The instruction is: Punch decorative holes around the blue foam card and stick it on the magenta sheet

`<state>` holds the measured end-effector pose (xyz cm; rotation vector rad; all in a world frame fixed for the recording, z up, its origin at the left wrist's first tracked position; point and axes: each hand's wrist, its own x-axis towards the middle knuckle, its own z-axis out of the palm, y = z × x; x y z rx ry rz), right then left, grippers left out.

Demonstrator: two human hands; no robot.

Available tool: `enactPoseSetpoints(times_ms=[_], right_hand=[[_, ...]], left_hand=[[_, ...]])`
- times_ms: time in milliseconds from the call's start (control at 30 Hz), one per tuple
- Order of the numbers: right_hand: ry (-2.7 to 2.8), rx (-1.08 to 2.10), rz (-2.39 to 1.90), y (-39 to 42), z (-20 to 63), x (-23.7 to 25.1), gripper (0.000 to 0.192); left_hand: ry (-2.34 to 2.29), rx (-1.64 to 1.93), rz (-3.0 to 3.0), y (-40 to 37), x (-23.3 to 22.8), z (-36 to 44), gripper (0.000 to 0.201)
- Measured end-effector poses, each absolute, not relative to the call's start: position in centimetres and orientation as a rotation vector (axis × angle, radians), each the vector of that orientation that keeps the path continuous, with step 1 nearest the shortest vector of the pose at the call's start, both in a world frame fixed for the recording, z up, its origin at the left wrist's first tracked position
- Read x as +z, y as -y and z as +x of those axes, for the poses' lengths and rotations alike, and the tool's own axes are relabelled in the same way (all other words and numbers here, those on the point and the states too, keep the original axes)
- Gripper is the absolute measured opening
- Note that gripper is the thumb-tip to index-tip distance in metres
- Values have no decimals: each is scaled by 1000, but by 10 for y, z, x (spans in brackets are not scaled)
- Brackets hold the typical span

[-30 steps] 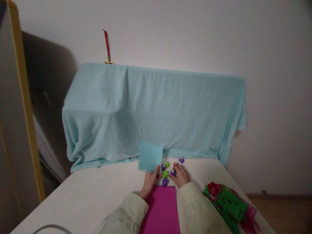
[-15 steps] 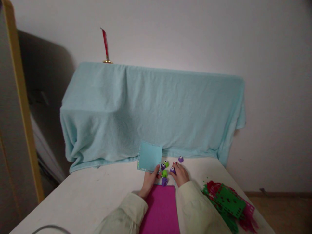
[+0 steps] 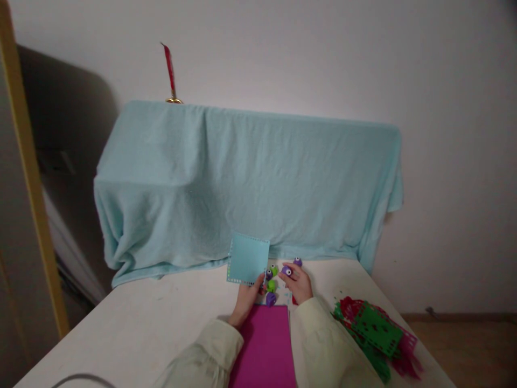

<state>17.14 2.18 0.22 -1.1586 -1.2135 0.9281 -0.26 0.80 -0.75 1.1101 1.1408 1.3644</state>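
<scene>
My left hand [image 3: 247,297] pinches the lower right corner of a light blue square sheet [image 3: 249,260] with small holes along its edges, held tilted up. My right hand [image 3: 299,281] is closed on a small purple figure with a round white eye [image 3: 286,270], fingers around its sides. Between my hands lie several similar pieces: a green one with an eye [image 3: 273,270], another green one [image 3: 271,286] and a purple one [image 3: 271,299]. Another purple one-eyed figure [image 3: 298,261] sits just beyond my right fingers. Something red [image 3: 294,300] shows under my right palm, mostly hidden.
A magenta sheet [image 3: 264,347] lies on the white table [image 3: 169,328] between my forearms. At the right is a heap of cut green and red sheets [image 3: 375,328]. A light blue cloth [image 3: 250,172] drapes over something at the back. A cable [image 3: 83,376] curves at the front left.
My right hand has lifted the purple one-eyed figure slightly up and away from the pieces. A red thing now shows under my palm. The left hand with the blue sheet stays nearly still.
</scene>
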Motion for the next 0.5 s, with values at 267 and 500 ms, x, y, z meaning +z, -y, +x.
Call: enactPoseSetpoints(times_ms=[267,500], right_hand=[[1098,1182,-936,-23,167,4,51],[976,1381,-830,-13,163,20,41]], left_hand=[[-1110,1396,1234,-3,-6,1,44],[-1131,1340,1336,-1,-10,2,45]])
